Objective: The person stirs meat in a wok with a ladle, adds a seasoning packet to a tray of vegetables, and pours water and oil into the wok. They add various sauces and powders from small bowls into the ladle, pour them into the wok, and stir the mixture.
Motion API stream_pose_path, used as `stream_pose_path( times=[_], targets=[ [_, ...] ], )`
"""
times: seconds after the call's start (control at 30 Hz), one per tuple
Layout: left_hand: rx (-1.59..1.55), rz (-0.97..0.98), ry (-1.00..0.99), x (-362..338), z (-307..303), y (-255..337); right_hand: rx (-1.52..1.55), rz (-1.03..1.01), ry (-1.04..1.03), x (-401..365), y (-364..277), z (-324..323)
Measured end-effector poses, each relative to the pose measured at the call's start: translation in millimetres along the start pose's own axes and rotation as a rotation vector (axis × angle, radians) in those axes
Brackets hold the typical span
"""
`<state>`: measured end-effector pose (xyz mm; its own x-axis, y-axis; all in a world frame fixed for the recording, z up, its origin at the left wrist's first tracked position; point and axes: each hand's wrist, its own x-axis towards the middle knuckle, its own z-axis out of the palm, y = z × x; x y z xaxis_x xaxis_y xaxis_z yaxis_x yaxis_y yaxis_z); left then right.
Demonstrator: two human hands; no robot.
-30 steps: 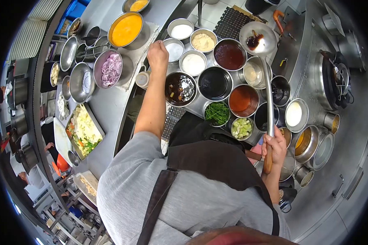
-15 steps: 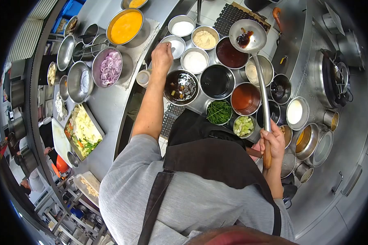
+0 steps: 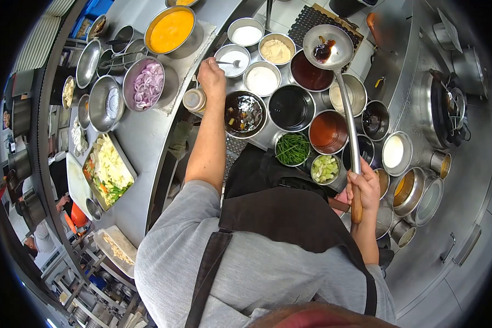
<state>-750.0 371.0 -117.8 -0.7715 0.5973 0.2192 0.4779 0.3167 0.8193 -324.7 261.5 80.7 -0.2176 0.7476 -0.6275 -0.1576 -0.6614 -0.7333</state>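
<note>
Head view: right hand point(image 3: 364, 186) holds ladle point(image 3: 329, 48) over rim-to-rim bowls point(image 3: 269, 109).

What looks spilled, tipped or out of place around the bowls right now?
Nothing stands out. The bowls sit upright with no spill showing on the counter. The right hand holds the ladle level, a little dark sauce inside; the left hand holds a spoon in a bowl of white powder.
</note>
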Motion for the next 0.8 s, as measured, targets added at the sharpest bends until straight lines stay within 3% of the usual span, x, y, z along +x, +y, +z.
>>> stream_pose_path(
  times=[0.23,0.3,0.8],
  targets=[
    [0.048,0.081,0.033,7.8,8.5,-11.3,-0.046,-0.003,-0.016,0.8,0.5,2.4],
    [-0.040,-0.086,-0.092,5.1,-1.1,8.8,-0.018,0.004,-0.030,0.9,-0.8,3.9],
    [-0.232,-0.178,-0.017,10.8,-14.5,16.2,-0.084,-0.016,-0.071,8.0,2.2,10.8]
  ],
)
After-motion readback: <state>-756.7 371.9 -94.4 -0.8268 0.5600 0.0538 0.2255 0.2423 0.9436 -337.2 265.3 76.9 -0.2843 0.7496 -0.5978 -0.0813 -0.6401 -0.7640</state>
